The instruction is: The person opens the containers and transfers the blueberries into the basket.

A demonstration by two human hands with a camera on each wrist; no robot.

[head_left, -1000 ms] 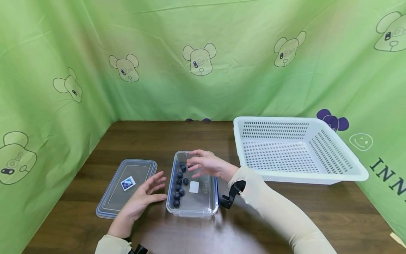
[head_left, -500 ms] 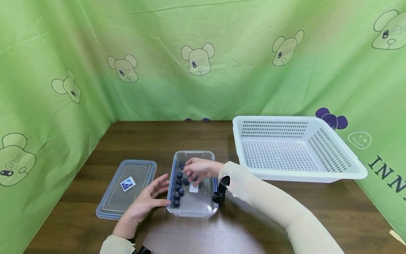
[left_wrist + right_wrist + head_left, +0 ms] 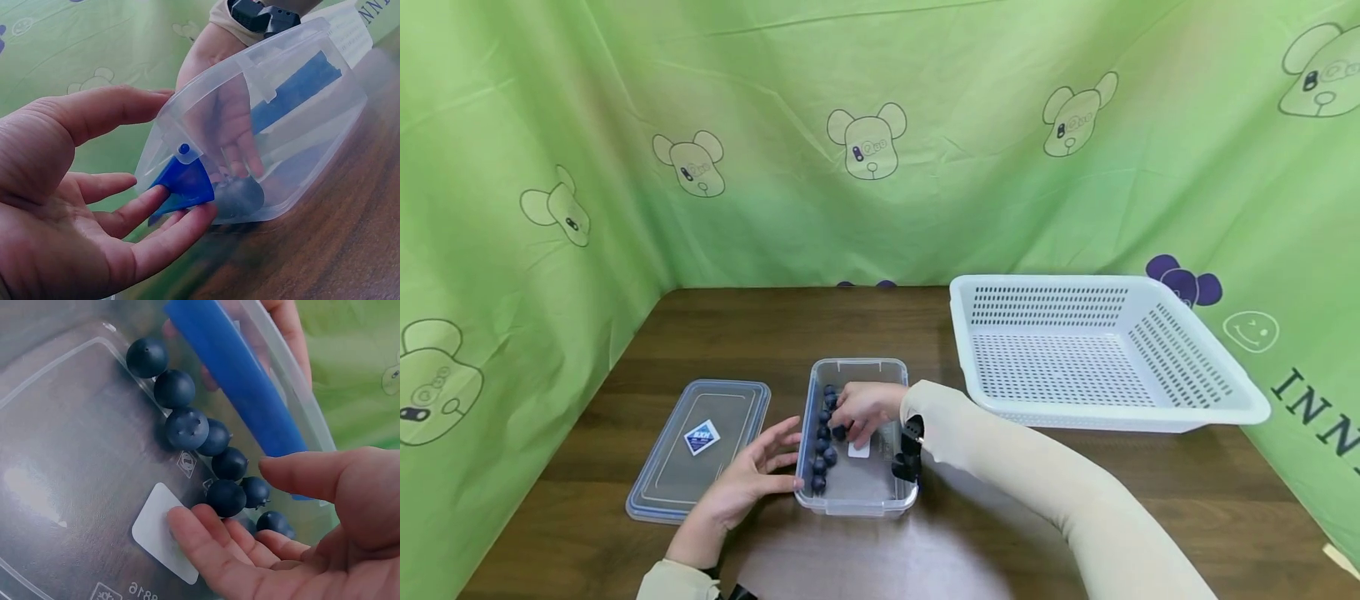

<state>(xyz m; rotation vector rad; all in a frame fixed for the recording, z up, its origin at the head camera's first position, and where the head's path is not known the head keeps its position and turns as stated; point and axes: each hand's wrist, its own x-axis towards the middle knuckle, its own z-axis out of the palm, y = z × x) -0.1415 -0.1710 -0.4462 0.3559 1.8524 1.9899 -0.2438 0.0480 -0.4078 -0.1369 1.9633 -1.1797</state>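
A clear plastic food container (image 3: 857, 506) stands on the table with a row of blueberries (image 3: 819, 483) along its left side. Reaching down inside it is my right hand (image 3: 868, 408). In the right wrist view its fingertips lie beside one blueberry (image 3: 226, 497), over a white label (image 3: 156, 531), and the thumb is held apart on the other side. My left hand (image 3: 752, 479) rests at the container's left wall. There, in the left wrist view, the thumb is at the rim and relaxed fingers touch the blue latch (image 3: 187, 184).
To the left lies the container's lid (image 3: 670, 467), clear with a blue seal and a diamond-shaped sticker. A white perforated basket (image 3: 1217, 408) stands at the back right of the brown table (image 3: 820, 317). Green printed cloth (image 3: 775, 208) hangs behind and at both sides.
My right hand has come down into the container, its fingers lowering beside the blueberries. My left hand has moved slightly right, from beside the container to touching its wall.
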